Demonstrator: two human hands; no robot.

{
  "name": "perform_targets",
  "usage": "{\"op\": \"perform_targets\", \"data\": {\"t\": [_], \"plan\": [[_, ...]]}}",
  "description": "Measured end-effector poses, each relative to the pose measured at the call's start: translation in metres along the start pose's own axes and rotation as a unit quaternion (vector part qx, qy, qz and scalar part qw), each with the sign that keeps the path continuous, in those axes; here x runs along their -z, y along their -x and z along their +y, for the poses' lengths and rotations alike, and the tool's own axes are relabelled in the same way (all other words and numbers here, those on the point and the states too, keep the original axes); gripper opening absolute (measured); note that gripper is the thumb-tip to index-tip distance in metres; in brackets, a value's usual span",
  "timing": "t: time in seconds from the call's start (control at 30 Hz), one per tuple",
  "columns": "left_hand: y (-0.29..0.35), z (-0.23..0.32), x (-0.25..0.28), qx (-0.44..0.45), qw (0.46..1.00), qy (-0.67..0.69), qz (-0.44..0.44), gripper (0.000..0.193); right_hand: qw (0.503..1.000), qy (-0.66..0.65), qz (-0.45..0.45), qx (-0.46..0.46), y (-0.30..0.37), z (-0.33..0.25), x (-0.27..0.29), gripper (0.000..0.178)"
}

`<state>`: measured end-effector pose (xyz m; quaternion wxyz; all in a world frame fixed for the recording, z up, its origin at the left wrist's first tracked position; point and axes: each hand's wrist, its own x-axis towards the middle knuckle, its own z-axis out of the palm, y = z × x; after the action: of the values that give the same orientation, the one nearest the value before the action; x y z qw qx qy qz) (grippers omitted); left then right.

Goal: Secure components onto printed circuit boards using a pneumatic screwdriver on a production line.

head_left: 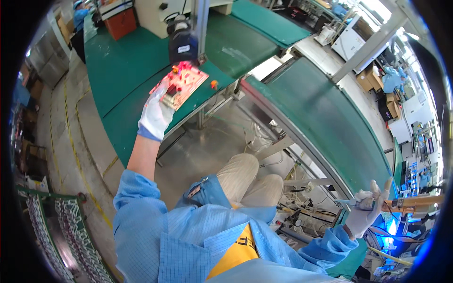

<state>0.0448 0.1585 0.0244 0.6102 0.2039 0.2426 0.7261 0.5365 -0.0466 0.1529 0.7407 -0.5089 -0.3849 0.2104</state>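
My left hand, in a white glove with a blue cuff, grips the near-left edge of a printed circuit board. The board is tilted beneath a black camera-like device, and red light falls on its parts. A small orange piece is just right of the board. Far to the right, my gloved right hand is partly curled, with a finger and the thumb raised. From it sticks out a thin pale-blue pointed tool, whose exact kind I cannot make out.
A green-topped bench runs along the left, and a green conveyor belt along the right. A metal post stands by the device. An orange-brown bar and cables lie beside my right hand. Racks of boards stand lower left.
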Motion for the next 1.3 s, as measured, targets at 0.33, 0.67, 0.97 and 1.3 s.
{"op": "perform_targets", "data": {"t": [0.33, 0.67, 0.97, 1.3], "plan": [[0.043, -0.092, -0.063, 0.262, 0.95, 0.04, -0.166, 0.049, 0.995, -0.097, 0.002, 0.02, -0.006, -0.004, -0.065, 0.059], [0.094, -0.179, -0.179, 0.379, 0.867, -0.074, -0.315, 0.057, 0.982, -0.188, -0.016, 0.023, -0.036, 0.029, -0.107, 0.054], [0.106, -0.198, -0.194, 0.398, 0.841, -0.091, -0.355, 0.058, 0.98, -0.171, -0.05, 0.085, -0.052, 0.047, -0.101, 0.047], [0.117, -0.19, -0.195, 0.441, 0.827, -0.063, -0.342, 0.059, 0.979, -0.194, -0.024, 0.05, -0.047, 0.047, -0.104, 0.036]]}}
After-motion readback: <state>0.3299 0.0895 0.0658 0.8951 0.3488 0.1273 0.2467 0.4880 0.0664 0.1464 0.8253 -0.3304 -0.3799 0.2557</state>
